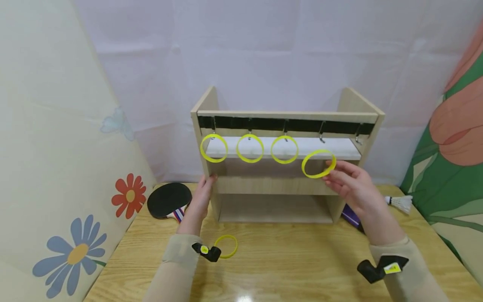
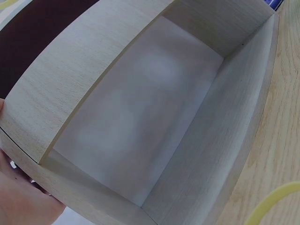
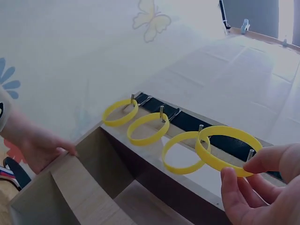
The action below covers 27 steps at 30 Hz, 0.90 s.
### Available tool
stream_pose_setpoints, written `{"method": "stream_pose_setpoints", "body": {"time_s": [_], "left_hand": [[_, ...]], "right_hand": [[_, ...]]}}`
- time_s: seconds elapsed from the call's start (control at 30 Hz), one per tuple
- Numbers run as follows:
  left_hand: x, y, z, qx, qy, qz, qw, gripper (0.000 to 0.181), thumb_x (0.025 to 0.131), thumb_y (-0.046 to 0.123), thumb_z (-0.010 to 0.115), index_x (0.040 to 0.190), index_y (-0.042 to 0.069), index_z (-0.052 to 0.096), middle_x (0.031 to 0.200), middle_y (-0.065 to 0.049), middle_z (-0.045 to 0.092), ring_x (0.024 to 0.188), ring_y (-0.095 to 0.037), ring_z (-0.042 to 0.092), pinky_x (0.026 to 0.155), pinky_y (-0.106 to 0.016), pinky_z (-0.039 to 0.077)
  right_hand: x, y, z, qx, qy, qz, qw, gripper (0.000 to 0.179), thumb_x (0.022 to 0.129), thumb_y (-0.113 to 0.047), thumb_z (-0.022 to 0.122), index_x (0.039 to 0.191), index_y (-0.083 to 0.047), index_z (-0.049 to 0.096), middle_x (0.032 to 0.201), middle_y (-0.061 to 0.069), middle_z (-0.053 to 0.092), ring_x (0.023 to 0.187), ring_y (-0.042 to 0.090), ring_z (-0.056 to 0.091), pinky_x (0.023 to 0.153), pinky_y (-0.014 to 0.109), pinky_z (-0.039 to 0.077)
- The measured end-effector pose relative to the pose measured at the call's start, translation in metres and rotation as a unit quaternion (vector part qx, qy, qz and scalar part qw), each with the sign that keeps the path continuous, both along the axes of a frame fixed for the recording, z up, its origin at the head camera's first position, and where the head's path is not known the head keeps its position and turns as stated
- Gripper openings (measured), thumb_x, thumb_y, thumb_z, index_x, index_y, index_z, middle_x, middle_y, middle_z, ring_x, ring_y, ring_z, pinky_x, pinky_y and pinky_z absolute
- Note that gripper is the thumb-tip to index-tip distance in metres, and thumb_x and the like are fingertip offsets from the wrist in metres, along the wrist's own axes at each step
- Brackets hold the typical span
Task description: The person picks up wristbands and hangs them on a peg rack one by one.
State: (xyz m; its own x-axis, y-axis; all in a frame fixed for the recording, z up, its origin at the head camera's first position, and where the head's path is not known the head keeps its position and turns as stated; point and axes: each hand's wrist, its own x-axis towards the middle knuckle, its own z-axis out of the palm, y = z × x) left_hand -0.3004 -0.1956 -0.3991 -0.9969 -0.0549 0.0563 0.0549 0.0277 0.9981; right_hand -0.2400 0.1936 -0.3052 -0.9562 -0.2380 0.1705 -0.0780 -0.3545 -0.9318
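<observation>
My right hand (image 1: pixel 352 184) pinches a yellow ring (image 1: pixel 305 167) between thumb and fingers, a little below the fourth hook (image 1: pixel 322 132) of a small wooden shelf (image 1: pixel 260 185). In the right wrist view the held ring (image 3: pixel 229 131) is tilted, close to a hook; contact cannot be told. Three more yellow rings (image 1: pixel 214 160) hang from the hooks to its left. The rightmost hook (image 1: pixel 358 135) carries nothing. My left hand (image 1: pixel 201 199) rests on the shelf's left side panel, thumb toward the front edge; the left wrist view shows only part of this hand (image 2: pixel 28 197).
Another yellow ring (image 1: pixel 226 256) lies on the wooden table (image 1: pixel 286 264) near my left wrist. A black table tennis bat (image 1: pixel 170 199) lies left of the shelf. Right of it are a shuttlecock (image 1: pixel 401 203) and a purple object (image 1: pixel 351 216), partly hidden by my right arm.
</observation>
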Motion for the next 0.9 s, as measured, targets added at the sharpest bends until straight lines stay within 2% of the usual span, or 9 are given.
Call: {"method": "stream_pose_setpoints", "body": {"time_s": [0.23, 0.4, 0.67, 0.9], "left_hand": [[-0.001, -0.001, -0.002, 0.007, 0.012, -0.013, 0.9998, 0.053, 0.104, 0.031, 0.036, 0.154, 0.015, 0.029, 0.140, -0.021, 0.042, 0.128, -0.031, 0.040, 0.112, -0.050, 0.026], [0.000, 0.000, -0.003, 0.008, 0.009, -0.009, 0.9999, 0.053, 0.104, 0.032, 0.036, 0.153, 0.014, 0.030, 0.138, -0.022, 0.043, 0.126, -0.031, 0.041, 0.111, -0.048, 0.028], [-0.001, -0.001, -0.002, 0.005, 0.006, -0.011, 0.9999, 0.053, 0.104, 0.031, 0.036, 0.154, 0.015, 0.030, 0.137, -0.021, 0.044, 0.123, -0.030, 0.043, 0.109, -0.046, 0.029], [-0.001, -0.001, -0.002, 0.000, 0.007, -0.010, 0.9999, 0.052, 0.104, 0.030, 0.035, 0.153, 0.014, 0.031, 0.136, -0.020, 0.044, 0.122, -0.029, 0.043, 0.109, -0.046, 0.029]], "right_hand": [[-0.002, -0.001, 0.013, -0.054, -0.029, -0.013, 0.9981, 0.020, 0.096, 0.002, 0.057, 0.106, -0.011, 0.069, 0.099, 0.002, 0.069, 0.086, 0.013, 0.070, 0.080, 0.022, 0.056], [-0.005, -0.002, 0.018, -0.081, -0.044, -0.017, 0.9956, 0.018, 0.095, 0.002, 0.059, 0.105, -0.010, 0.068, 0.097, 0.004, 0.070, 0.084, 0.014, 0.070, 0.079, 0.022, 0.056], [-0.011, 0.000, 0.014, -0.111, -0.055, -0.035, 0.9918, 0.016, 0.095, 0.002, 0.059, 0.102, -0.009, 0.068, 0.096, 0.005, 0.070, 0.083, 0.015, 0.071, 0.077, 0.022, 0.056], [-0.017, -0.001, 0.007, -0.097, -0.057, -0.052, 0.9923, 0.016, 0.094, 0.001, 0.062, 0.100, -0.011, 0.070, 0.096, 0.003, 0.070, 0.084, 0.013, 0.071, 0.077, 0.020, 0.056]]}}
